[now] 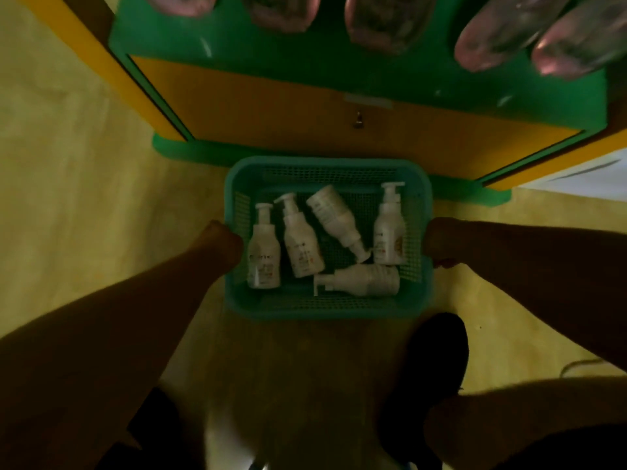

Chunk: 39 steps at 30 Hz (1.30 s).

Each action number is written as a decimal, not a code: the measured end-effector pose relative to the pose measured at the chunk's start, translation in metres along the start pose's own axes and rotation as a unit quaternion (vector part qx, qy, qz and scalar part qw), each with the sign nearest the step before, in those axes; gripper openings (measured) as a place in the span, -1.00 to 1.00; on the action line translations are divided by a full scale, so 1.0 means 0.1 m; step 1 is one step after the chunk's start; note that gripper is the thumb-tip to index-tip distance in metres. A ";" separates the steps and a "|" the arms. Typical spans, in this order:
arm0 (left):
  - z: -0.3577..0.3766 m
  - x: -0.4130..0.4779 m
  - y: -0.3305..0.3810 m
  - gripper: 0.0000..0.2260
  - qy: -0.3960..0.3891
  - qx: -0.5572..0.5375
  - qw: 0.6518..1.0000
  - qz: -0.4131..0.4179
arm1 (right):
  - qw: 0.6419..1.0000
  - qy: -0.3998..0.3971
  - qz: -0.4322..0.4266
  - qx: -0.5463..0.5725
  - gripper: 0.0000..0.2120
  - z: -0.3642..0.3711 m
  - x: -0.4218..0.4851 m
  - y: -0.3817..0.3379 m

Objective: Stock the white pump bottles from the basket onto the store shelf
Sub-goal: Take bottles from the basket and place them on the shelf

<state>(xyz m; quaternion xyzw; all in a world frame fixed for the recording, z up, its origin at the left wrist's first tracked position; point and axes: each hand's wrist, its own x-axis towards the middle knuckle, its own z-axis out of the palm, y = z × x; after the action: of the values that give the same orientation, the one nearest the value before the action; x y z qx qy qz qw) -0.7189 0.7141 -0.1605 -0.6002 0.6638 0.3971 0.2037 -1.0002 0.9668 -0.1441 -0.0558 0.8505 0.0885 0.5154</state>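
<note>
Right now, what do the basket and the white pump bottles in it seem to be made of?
Basket: teal moulded plastic, probably; its walls and floor are a perforated mesh under a smooth rim. White pump bottles: likely opaque matte plastic, with printed labels; the dim, blurred picture hides any gloss.

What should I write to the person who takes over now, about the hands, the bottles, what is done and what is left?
Left grip holds the left rim of the basket; right grip holds the right rim.
The basket is in front of the green shelf.
Five white pump bottles lie in the basket.
Done: none is seen on the shelf.
Left: stock all five.
</note>
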 end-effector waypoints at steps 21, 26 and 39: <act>0.89 -0.21 0.10 -0.16 0.032 0.206 0.978 0.028 | 0.994 0.103 -0.046 0.013 0.01 0.16 0.17 -0.21; 1.01 -0.16 0.11 -0.22 0.067 0.356 0.930 0.063 | 0.993 0.085 -0.080 -0.014 0.04 0.26 0.00 -0.29; 0.62 -0.29 0.21 -0.11 0.046 -0.060 0.996 0.042 | 0.968 0.094 -0.218 -0.081 -0.17 0.17 -0.69 -0.47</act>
<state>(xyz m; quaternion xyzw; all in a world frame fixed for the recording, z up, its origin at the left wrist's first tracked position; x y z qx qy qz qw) -0.7458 0.7793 -0.1702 -0.6006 0.6718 0.4167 0.1195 -0.9446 0.9250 -0.0953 -0.2891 0.8524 0.0373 0.4342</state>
